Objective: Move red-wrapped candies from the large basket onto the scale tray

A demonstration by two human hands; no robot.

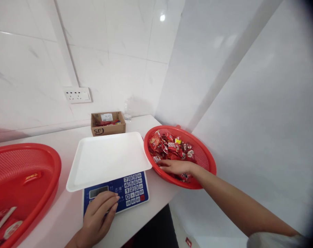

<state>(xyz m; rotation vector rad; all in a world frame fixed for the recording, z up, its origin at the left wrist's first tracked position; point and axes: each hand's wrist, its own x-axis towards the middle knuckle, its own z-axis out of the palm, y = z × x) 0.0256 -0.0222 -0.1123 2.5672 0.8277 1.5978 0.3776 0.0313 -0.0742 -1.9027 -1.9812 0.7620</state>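
My right hand [175,167] reaches into a red plastic basket [209,155], over a pile of small red candy packets [173,146]. Its fingers are stretched out and apart, touching packets by the near left wall; the fingertips are partly hidden. On the blue keypad panel of a digital scale [132,191], my left hand [101,213] rests with extended, slightly bent fingers and nothing in them. It covers part of the panel below the display. A bare white tray [107,156] lies on top of the scale, behind my left hand.
At the left stands another red basket [46,151] with a few red packets inside. Against the back wall is an open cardboard box [110,129] holding red packets, with a clear plastic container [127,115] beside it. The right basket overhangs the white table's [161,193] edge, close to the wall.
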